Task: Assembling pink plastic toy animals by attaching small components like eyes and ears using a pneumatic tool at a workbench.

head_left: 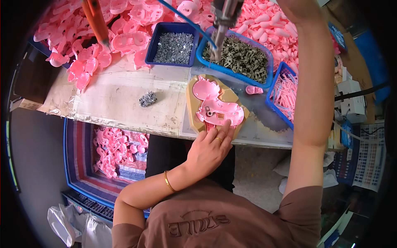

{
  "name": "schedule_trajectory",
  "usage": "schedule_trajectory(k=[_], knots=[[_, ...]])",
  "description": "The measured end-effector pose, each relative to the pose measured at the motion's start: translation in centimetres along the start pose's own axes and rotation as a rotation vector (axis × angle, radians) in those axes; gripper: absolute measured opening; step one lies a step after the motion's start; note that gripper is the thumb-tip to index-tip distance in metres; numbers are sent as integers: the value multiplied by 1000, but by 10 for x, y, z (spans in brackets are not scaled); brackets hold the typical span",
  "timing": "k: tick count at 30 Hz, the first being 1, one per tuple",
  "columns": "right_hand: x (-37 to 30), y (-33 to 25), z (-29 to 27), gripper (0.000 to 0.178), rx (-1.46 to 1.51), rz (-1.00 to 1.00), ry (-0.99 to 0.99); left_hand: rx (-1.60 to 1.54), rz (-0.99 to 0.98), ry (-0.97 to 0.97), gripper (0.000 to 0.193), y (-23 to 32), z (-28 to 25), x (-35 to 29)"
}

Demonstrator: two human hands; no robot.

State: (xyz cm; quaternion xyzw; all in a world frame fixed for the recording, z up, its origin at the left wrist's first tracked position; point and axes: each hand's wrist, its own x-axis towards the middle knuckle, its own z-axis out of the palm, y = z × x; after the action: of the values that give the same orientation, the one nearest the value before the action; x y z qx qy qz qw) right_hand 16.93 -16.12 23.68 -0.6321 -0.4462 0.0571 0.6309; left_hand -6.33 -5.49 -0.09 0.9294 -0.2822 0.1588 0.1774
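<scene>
A pink molded plastic half shell (223, 110), with a rounded head part and a wider body, lies hollow side up in a tan fixture block (193, 108) near the table's front edge. A small ring-shaped metal part sits inside the shell's body. My left hand (209, 149) rests on the near edge of the shell and fixture, fingers stretched out and a fingertip touching the shell. My right arm reaches far forward on the right. Only the wrist side of my right hand (295, 11) shows at the top edge; its fingers are out of the picture.
Beyond the fixture stand a dark blue tray of screws (173, 46) and a blue basin of greenish-grey metal parts (242, 58). A metal-tipped tool (225, 25) and an orange tool (96, 20) hang above. Pink parts (132, 25) heap behind; a screw pile (147, 98) lies left.
</scene>
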Motion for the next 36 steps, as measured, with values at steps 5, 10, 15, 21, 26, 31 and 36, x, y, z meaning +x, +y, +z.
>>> schedule_trajectory(k=[5,10,15,21,26,31,36], knots=[[-36,7,51,50,237,-77,164,127,-54,-91,53,0,4,5],[-64,-10,85,55,180,183,453,190,-104,-131,53,1,20,12],[-80,15,88,44,200,116,451,197,-86,-42,56,1,17,14],[-63,59,74,37,245,-295,266,182,-121,-71,58,4,21,15],[-100,54,90,31,-33,-164,315,246,-115,-114,60,2,16,12],[-77,44,95,18,150,-511,326,197,-120,-96,62,-3,17,13],[-50,9,48,20,-49,-186,379,98,-92,-27,49,-7,14,17]])
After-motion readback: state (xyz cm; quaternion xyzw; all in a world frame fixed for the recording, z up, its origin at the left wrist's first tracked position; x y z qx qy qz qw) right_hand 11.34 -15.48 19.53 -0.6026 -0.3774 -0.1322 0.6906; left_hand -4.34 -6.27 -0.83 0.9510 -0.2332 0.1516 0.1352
